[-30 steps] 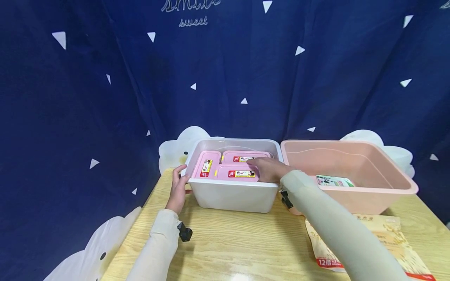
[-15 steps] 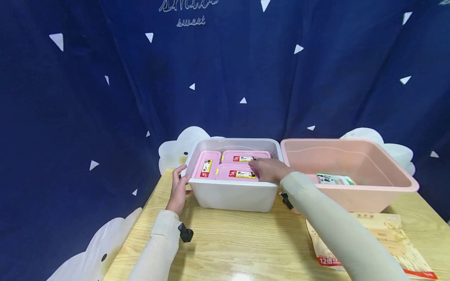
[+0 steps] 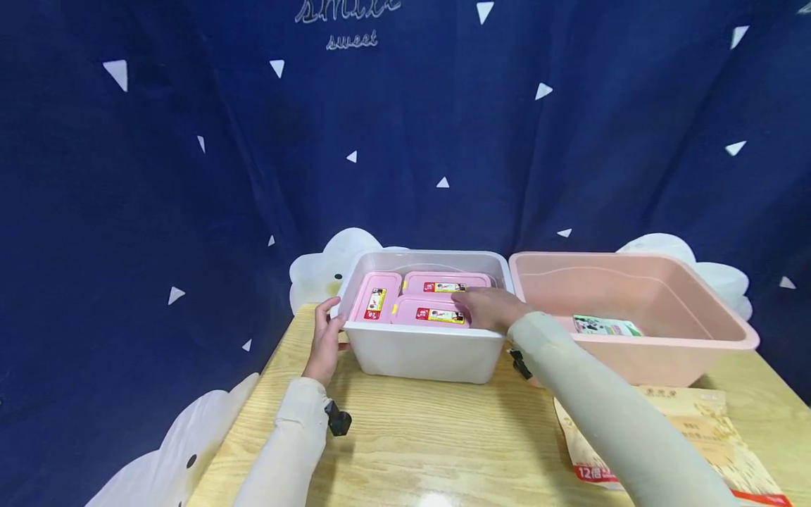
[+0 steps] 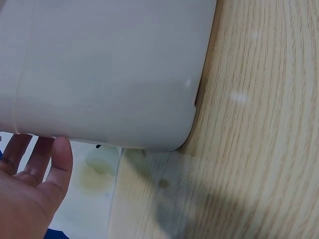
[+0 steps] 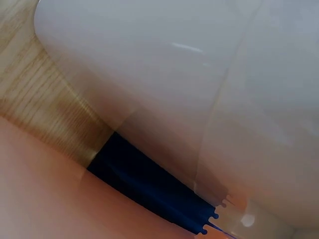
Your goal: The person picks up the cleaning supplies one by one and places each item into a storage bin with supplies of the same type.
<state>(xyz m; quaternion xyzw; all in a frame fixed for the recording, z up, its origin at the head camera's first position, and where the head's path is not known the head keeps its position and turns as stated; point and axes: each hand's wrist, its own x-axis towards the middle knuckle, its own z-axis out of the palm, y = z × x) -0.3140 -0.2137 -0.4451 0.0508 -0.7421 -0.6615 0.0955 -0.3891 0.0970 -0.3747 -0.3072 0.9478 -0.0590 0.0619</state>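
A white plastic bin [image 3: 418,352] holds three pink lidded boxes with red and yellow labels: one upright-lying box [image 3: 375,299] along the left, one rear box [image 3: 447,282], and one front box [image 3: 431,311]. My right hand [image 3: 494,308] reaches over the bin's right side and grips the right end of the front box; its thumb is hidden. At the bin's left front corner, my left hand [image 3: 324,345] rests fingertips against the rim and outer wall. The left wrist view shows those fingers [image 4: 62,154] touching the bin's side, slightly bent.
A larger pink bin [image 3: 671,348] stands close to the right of the white bin, with a green-and-white packet [image 3: 605,326] inside. A beige-and-red bag [image 3: 690,422] lies in front of it on the wooden table [image 3: 405,436]. A dark blue curtain [image 3: 405,141] hangs behind.
The front pink box has shifted very slightly to the right under my right hand. Both hands otherwise keep nearly the same places; the head view sways a little.
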